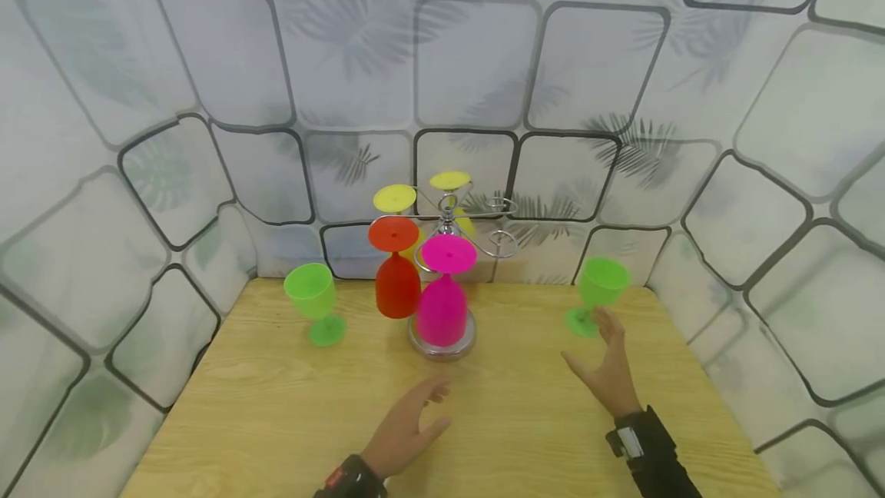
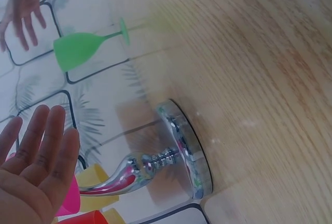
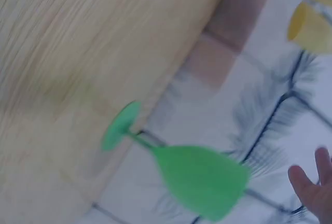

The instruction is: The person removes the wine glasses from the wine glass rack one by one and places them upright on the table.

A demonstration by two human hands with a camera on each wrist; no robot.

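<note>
A green wine glass (image 1: 604,283) stands upright at the right of the table, and my right hand (image 1: 610,371) reaches close in front of it with fingers spread and nothing held. In the right wrist view the same green goblet (image 3: 199,180) shows apart from the fingertips (image 3: 303,182). My left hand (image 1: 408,425) hovers over the front middle of the table, palm bare and fingers loosely extended. Ahead of it, a chrome glass rack (image 1: 448,223) carries upside-down glasses: a magenta one (image 1: 442,313), a red one (image 1: 397,287) and two yellow ones (image 1: 395,198) behind.
Another green wine glass (image 1: 311,292) stands upright at the left of the rack. The rack's round base (image 1: 442,353) sits on the wooden table (image 1: 276,421). Empty wire loops (image 1: 503,243) stick out on the rack's right side. Patterned curtain (image 1: 470,60) surrounds the table's back and sides.
</note>
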